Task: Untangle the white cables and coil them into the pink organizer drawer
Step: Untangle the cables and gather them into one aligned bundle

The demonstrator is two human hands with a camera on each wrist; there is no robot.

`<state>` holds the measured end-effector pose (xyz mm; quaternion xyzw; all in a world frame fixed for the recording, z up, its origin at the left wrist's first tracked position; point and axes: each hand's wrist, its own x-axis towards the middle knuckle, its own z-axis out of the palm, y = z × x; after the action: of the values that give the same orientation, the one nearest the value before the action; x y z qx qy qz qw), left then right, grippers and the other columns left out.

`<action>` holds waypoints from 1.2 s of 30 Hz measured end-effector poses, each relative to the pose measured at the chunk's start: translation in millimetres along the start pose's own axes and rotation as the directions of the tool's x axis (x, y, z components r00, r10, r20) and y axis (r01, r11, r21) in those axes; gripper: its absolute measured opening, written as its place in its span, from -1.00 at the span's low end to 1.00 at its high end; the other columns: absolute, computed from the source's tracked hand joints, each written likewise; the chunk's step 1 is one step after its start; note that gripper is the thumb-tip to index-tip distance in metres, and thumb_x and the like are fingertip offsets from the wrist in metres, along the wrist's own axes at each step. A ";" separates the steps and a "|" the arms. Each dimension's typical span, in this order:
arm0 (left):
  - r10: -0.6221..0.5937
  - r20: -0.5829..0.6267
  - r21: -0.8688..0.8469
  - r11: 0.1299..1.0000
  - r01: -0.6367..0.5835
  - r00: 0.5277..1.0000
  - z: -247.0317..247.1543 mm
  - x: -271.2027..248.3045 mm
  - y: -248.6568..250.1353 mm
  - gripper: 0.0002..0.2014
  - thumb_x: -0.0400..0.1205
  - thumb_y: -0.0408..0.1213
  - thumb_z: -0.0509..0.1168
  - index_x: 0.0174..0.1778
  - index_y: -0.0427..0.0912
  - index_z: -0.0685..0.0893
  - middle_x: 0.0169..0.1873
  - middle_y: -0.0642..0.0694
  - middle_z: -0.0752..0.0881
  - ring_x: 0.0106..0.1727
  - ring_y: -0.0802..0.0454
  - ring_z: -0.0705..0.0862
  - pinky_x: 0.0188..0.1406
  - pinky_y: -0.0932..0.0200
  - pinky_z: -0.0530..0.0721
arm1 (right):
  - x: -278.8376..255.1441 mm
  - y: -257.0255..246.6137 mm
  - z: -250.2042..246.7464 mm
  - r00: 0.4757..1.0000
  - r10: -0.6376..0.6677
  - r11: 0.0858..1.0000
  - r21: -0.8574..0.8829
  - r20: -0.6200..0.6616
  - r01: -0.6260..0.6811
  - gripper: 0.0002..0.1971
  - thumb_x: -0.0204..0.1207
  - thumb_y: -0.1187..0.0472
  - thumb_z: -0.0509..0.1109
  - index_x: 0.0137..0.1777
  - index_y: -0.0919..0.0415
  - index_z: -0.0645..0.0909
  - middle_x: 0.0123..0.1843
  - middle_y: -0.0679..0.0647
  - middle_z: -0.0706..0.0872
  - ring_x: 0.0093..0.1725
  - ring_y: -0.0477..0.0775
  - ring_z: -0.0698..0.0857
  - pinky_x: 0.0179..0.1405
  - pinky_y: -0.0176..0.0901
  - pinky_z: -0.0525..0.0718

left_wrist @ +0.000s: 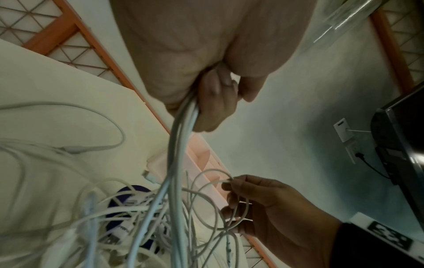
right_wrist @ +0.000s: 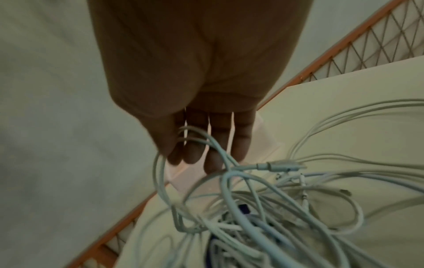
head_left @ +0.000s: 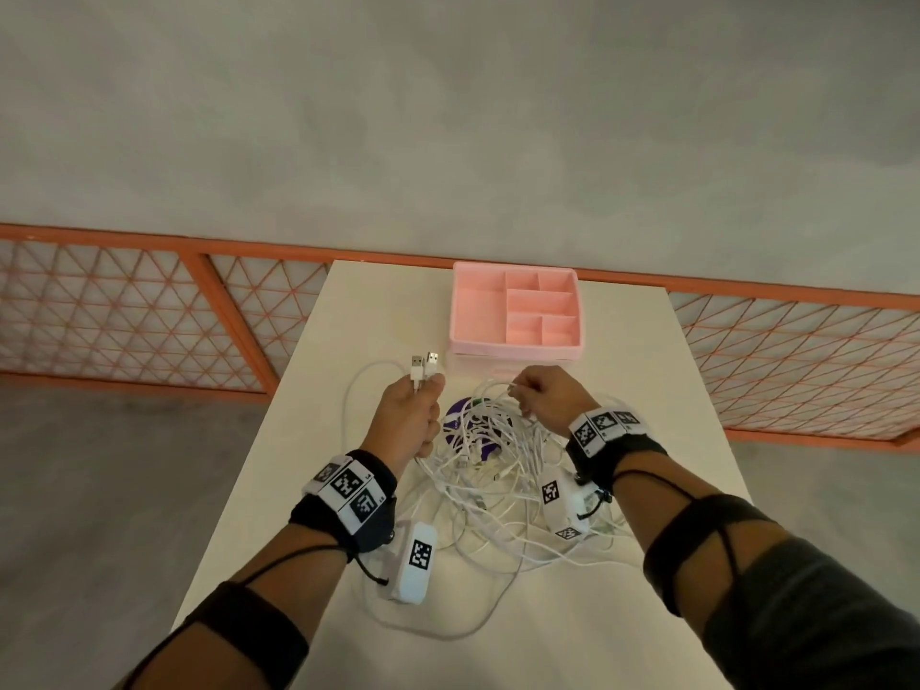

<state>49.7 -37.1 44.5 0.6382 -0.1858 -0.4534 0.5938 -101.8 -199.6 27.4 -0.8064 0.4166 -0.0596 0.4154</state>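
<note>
The worktop [head_left: 622,615] carries the pink drawer [head_left: 475,311] at its far edge, empty. Nearer lies the knotted white cables [head_left: 498,490]. The left hand [head_left: 408,415] pinches two plug ends clear, likely as anchors; the right hand [head_left: 547,395] pinches loops to loosen them.

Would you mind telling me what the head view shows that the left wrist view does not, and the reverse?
Only the head view shows the two USB plugs sticking up above the left hand, and the whole pink organizer with every compartment empty. Only the left wrist view shows the left hand's fingers curled round a bundle of cable strands, and a dark monitor on the wall. Both show the right hand pinching a cable loop above the white tangle on the table.
</note>
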 end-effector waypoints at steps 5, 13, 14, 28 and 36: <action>0.245 -0.037 0.046 0.969 -0.244 0.969 14.1 10.4 8.6 -0.86 0.74 -0.16 0.28 -0.09 -0.08 0.67 -0.30 -0.13 0.59 -0.62 0.14 0.27 -0.62 0.28 0.24 | -13.9 -26.9 -11.2 0.992 -0.101 0.978 0.188 0.081 0.085 -0.82 0.58 0.24 0.45 -0.27 0.15 0.68 -0.43 0.00 0.70 -0.39 -0.03 0.64 -0.23 -0.15 0.58; 0.274 0.172 -0.071 0.962 -0.265 0.946 41.0 4.5 28.0 -0.85 0.75 -0.21 0.28 -0.02 -0.20 0.70 -0.27 -0.06 0.72 -0.63 0.14 0.25 -0.63 0.32 0.18 | -33.4 -99.4 -75.4 0.933 -0.234 0.846 0.416 -0.274 0.334 -0.86 0.60 0.41 0.38 -0.20 0.30 0.66 -0.53 -0.07 0.52 -0.49 0.00 0.38 -0.46 -0.14 0.36; 0.278 0.192 -0.084 0.960 -0.267 0.941 41.3 3.3 29.4 -0.84 0.75 -0.19 0.27 -0.07 -0.14 0.71 -0.29 -0.04 0.69 -0.60 0.13 0.24 -0.62 0.28 0.16 | -35.7 -107.4 -86.1 0.919 -0.233 0.825 0.435 -0.317 0.360 -0.86 0.60 0.39 0.39 -0.21 0.31 0.64 -0.54 -0.03 0.46 -0.52 -0.01 0.34 -0.48 -0.15 0.30; 0.394 0.079 -0.205 0.905 -0.372 0.916 11.0 4.6 82.9 -0.86 0.75 -0.21 0.27 -0.09 -0.09 0.70 -0.31 0.02 0.67 -0.61 0.20 0.22 -0.61 0.23 0.07 | -34.9 -58.3 -109.1 0.880 -0.275 0.953 -0.231 -0.387 0.196 -0.88 0.59 0.22 0.41 -0.18 0.12 0.61 -0.44 -0.08 0.57 -0.45 -0.15 0.52 -0.44 -0.34 0.42; 0.467 0.009 -0.174 0.872 -0.458 0.884 -10.3 -1.3 112.3 -0.85 0.76 -0.17 0.27 -0.05 -0.12 0.68 -0.34 0.02 0.62 -0.61 0.17 0.20 -0.60 0.20 0.04 | -40.0 22.2 -67.2 0.943 0.323 0.939 -0.100 -0.074 -0.329 -0.60 0.69 -0.01 0.29 -0.19 0.33 0.68 -0.41 0.18 0.75 -0.44 0.14 0.73 -0.50 -0.22 0.55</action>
<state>91.1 -55.4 147.8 0.5114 -0.3094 -0.3283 0.7314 -171.2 -219.3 65.0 -0.7460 0.5588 0.0105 0.3621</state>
